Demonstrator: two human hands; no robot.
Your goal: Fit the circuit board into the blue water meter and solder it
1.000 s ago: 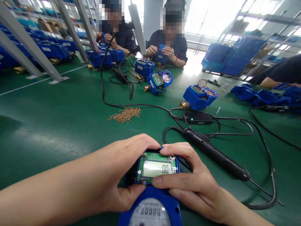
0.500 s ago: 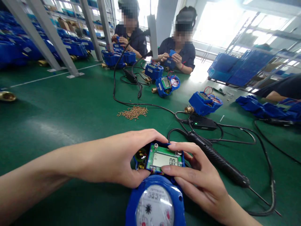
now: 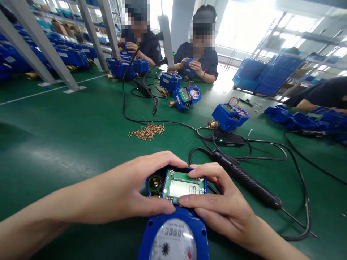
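Left hand is resting its thumb farther right along the board's lower edge than half a second ago. Right hand is touching the board's top and lower edges. Grip: both hands are holding the meter by its board end. Meter's sitting at the near side of the worktop, dial nearest. Screwdriver is lying to its right, screws beyond.

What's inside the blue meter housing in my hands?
A green circuit board with a display, plus a round dial nearer you. Whatever sits beneath the board is covered.
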